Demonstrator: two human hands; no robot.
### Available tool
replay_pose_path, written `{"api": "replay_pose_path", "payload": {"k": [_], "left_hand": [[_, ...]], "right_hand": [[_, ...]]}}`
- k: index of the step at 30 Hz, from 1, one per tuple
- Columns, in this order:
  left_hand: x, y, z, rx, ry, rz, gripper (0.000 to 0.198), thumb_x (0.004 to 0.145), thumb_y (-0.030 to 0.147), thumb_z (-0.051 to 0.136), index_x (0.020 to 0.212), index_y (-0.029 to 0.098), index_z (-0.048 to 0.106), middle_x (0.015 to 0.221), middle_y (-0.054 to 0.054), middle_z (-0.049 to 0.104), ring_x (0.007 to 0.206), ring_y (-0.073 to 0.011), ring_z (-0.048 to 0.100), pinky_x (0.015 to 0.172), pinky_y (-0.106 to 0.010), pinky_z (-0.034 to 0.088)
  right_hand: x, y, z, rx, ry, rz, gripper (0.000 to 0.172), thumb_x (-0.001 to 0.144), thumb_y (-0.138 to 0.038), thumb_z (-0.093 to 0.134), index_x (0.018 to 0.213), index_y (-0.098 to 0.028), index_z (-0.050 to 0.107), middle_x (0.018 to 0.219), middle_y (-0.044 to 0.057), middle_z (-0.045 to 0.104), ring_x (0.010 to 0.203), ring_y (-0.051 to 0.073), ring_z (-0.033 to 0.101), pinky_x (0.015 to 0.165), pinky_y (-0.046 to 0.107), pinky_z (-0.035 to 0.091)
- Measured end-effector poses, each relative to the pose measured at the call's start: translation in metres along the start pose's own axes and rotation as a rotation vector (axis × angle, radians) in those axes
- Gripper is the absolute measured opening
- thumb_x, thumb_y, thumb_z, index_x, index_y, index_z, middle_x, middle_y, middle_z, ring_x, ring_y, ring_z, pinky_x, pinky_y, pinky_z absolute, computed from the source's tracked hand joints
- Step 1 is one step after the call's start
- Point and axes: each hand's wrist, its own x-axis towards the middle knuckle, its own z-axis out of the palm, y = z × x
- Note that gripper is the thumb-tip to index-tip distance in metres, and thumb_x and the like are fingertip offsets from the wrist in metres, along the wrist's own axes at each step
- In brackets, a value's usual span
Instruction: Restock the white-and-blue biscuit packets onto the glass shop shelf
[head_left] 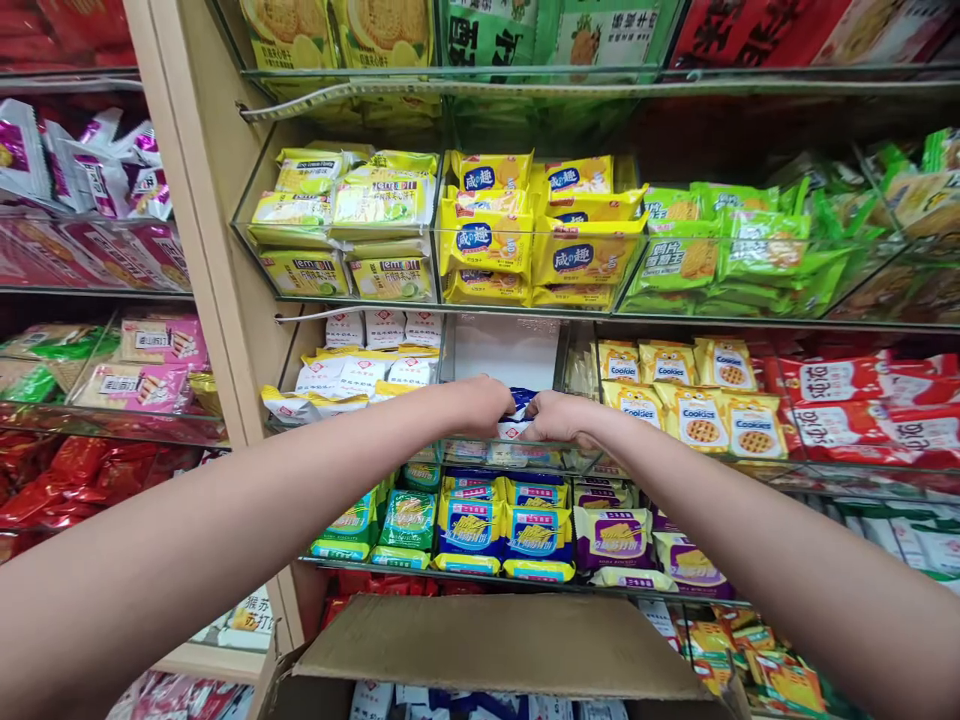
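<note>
Both hands are inside one glass-fronted compartment (502, 345) on the middle shelf, reaching in from the two sides. The left hand (484, 403) has its fingers bent and almost closed, and the right hand (562, 415) is curled in the same way, facing it. Between them is a blue-and-white packet (516, 428), which both hands hold by its sides, just behind the glass front. The fingertips are partly hidden, so I cannot say with certainty whether it is one packet or a small stack.

Under the hands, some pale packets (510, 452) show through the glass at the bottom of this compartment, while above the hands its white back wall is uncovered. An open carton (495, 640) stands below, in front of the shelves, and inside it lie more blue and white packets (480, 700).

In my judgement, the work is only partly done: a low layer is in place, the held packet is not yet released, and the packets in the carton remain outside the shelf. By comparison, the neighbouring white-and-yellow packets (352, 375) on the left and the cookie packets (690, 405) on the right stand in fuller rows.
</note>
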Motion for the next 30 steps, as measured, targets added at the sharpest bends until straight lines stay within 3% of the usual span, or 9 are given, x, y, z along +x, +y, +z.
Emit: {"api": "replay_pose_path", "payload": {"k": [3, 8, 13, 18, 22, 24, 27, 29, 30], "left_hand": [[-0.006, -0.004, 0.003, -0.047, -0.013, -0.022, 0.047, 0.081, 0.033, 0.047, 0.125, 0.015, 0.043, 0.125, -0.013, 0.05, 0.111, -0.0251, 0.048, 0.09, -0.031, 0.038], [-0.013, 0.001, 0.005, -0.126, -0.176, -0.099, 0.06, 0.088, 0.036, 0.03, 0.137, 0.004, 0.015, 0.14, -0.02, 0.024, 0.125, -0.0272, 0.032, 0.096, -0.035, 0.033], [-0.014, 0.007, -0.001, -0.209, -0.218, -0.113, 0.062, 0.085, 0.043, 0.036, 0.137, 0.014, 0.02, 0.142, -0.011, 0.021, 0.13, -0.025, 0.021, 0.102, -0.037, 0.027], [-0.016, 0.015, 0.006, -0.258, -0.145, -0.176, 0.071, 0.087, 0.05, 0.022, 0.137, 0.003, 0.008, 0.143, -0.019, 0.008, 0.131, -0.0313, 0.01, 0.103, -0.047, 0.019], [-0.014, 0.017, 0.015, -0.265, -0.118, -0.156, 0.07, 0.086, 0.053, 0.022, 0.137, 0.005, 0.018, 0.142, -0.02, 0.014, 0.13, -0.0335, 0.015, 0.102, -0.048, 0.022], [-0.012, 0.016, 0.016, -0.261, -0.086, -0.139, 0.07, 0.085, 0.054, 0.024, 0.136, 0.006, 0.021, 0.141, -0.022, 0.019, 0.129, -0.0351, 0.019, 0.1, -0.05, 0.024], [-0.02, 0.018, 0.015, -0.259, 0.033, -0.092, 0.066, 0.085, 0.051, 0.027, 0.138, 0.014, 0.014, 0.145, -0.018, 0.011, 0.131, -0.0355, 0.011, 0.101, -0.053, 0.017], [-0.039, 0.021, 0.021, -0.253, 0.212, 0.03, 0.058, 0.087, 0.042, 0.032, 0.138, 0.021, 0.014, 0.146, -0.011, 0.009, 0.132, -0.0309, 0.01, 0.103, -0.05, 0.014], [-0.052, 0.022, 0.028, -0.248, 0.349, 0.135, 0.052, 0.087, 0.034, 0.035, 0.135, 0.021, 0.021, 0.144, -0.01, 0.02, 0.13, -0.0284, 0.019, 0.103, -0.047, 0.019]], "right_hand": [[0.0, 0.001, -0.002, 0.028, -0.005, -0.001, 0.013, 0.059, -0.016, 0.066, 0.068, -0.016, 0.057, 0.055, -0.004, 0.055, 0.046, 0.007, 0.044, 0.041, 0.019, 0.036], [0.004, 0.004, 0.0, 0.083, -0.028, -0.005, 0.015, 0.06, -0.02, 0.067, 0.061, -0.017, 0.052, 0.055, -0.003, 0.053, 0.05, 0.009, 0.049, 0.042, 0.019, 0.037], [0.002, 0.003, 0.001, 0.099, -0.039, -0.017, 0.013, 0.06, -0.018, 0.066, 0.067, -0.018, 0.054, 0.053, -0.004, 0.053, 0.051, 0.01, 0.051, 0.045, 0.019, 0.041], [-0.002, 0.005, 0.002, 0.013, 0.056, -0.059, 0.018, 0.061, -0.018, 0.064, 0.078, -0.017, 0.06, 0.059, -0.002, 0.059, 0.054, 0.011, 0.054, 0.048, 0.019, 0.042], [0.003, 0.009, 0.002, -0.077, 0.126, -0.096, 0.027, 0.057, -0.014, 0.064, 0.084, -0.012, 0.061, 0.06, 0.001, 0.062, 0.056, 0.014, 0.056, 0.05, 0.021, 0.044], [0.002, 0.007, -0.004, -0.113, 0.168, -0.127, 0.036, 0.056, -0.013, 0.064, 0.092, -0.01, 0.06, 0.07, 0.006, 0.065, 0.063, 0.017, 0.059, 0.055, 0.024, 0.046], [-0.02, 0.001, -0.014, -0.148, 0.293, -0.182, 0.054, 0.063, -0.012, 0.058, 0.116, -0.008, 0.047, 0.107, 0.015, 0.059, 0.094, 0.023, 0.056, 0.078, 0.03, 0.045], [-0.052, 0.003, -0.012, -0.152, 0.436, -0.296, 0.052, 0.069, -0.015, 0.052, 0.121, -0.013, 0.043, 0.119, 0.012, 0.053, 0.105, 0.022, 0.051, 0.088, 0.034, 0.04], [-0.073, 0.008, -0.005, -0.147, 0.509, -0.409, 0.044, 0.072, -0.02, 0.052, 0.116, -0.016, 0.048, 0.112, 0.009, 0.057, 0.099, 0.022, 0.055, 0.086, 0.034, 0.042]]}}
